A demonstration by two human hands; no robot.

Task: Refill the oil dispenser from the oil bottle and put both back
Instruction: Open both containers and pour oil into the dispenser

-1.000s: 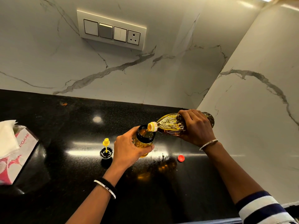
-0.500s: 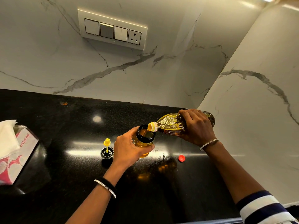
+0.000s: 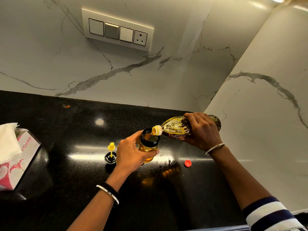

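1. Counter point(image 3: 66, 189): black, glossy, speckled.
2. Wall point(image 3: 166, 72): white marble, grey veins.
3. Oil point(image 3: 176, 133): amber-yellow.
4. Cap point(image 3: 187, 163): red.
5. Sleeve point(image 3: 270, 214): navy-and-white stripes.
6. Tissue box point(image 3: 18, 164): white, red pattern.

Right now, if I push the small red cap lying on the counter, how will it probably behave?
The red cap looks small and plastic, so probably very light. The counter is glossy, so it would likely slide easily. Being round, it may roll if tipped on edge.

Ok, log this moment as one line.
phase: pouring | left hand: holds oil dispenser | right hand: tilts oil bottle over its mouth | dispenser lid, red cap: on counter
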